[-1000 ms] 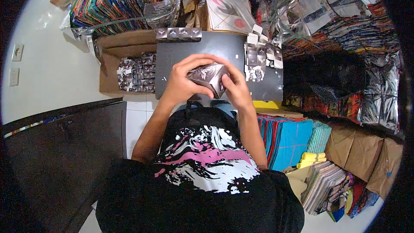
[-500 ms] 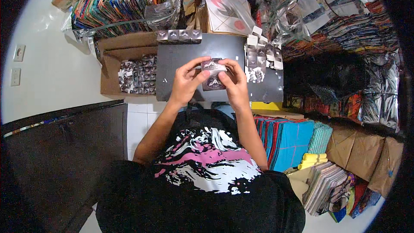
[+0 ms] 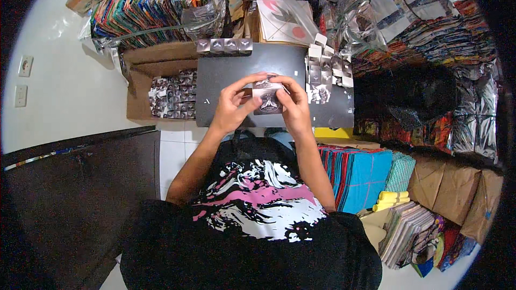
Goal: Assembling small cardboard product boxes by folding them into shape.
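Observation:
Between both hands I hold a small dark printed carton (image 3: 268, 103) with a pale emblem, above the dark table (image 3: 226, 91). My left hand (image 3: 236, 102) grips its left side, thumb on the front face and fingers around the top. From the right, my right hand (image 3: 293, 102) closes on it the same way, its fingers over the upper edge. At the table's far left edge a row of similar small boxes (image 3: 224, 46) stands. Several cartons (image 3: 325, 72), some with white flaps raised, cluster on the table's right side.
Left of the table, a cardboard box (image 3: 141, 108) holds many small dark boxes. Behind stand packed stacks of colourful flat packets (image 3: 156, 8) and a printed sheet (image 3: 282, 21). Folded blue cloths (image 3: 365, 174) and brown paper parcels (image 3: 446, 188) lie at the right.
The carton's top part has folded down toward its body, and the front face now shows more fully. My fingers have shifted slightly on it; both hands stay in place.

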A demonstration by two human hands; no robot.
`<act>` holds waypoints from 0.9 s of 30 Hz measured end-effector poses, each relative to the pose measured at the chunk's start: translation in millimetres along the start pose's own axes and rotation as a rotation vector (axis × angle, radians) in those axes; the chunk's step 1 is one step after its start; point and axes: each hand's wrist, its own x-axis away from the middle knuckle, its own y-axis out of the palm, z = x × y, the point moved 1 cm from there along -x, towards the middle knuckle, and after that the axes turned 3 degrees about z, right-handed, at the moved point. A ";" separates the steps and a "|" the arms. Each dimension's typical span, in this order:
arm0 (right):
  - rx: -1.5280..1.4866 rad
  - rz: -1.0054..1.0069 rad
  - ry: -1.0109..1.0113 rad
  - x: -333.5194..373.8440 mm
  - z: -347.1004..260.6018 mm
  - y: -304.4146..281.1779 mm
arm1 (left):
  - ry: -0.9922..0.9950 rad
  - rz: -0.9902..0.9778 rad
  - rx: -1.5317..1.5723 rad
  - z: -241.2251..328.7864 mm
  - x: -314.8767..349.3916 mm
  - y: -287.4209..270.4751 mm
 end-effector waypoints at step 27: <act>0.053 0.003 0.047 -4.2 2.4 -1.3 | -0.103 0.026 0.042 -7.5 -5.0 -10.9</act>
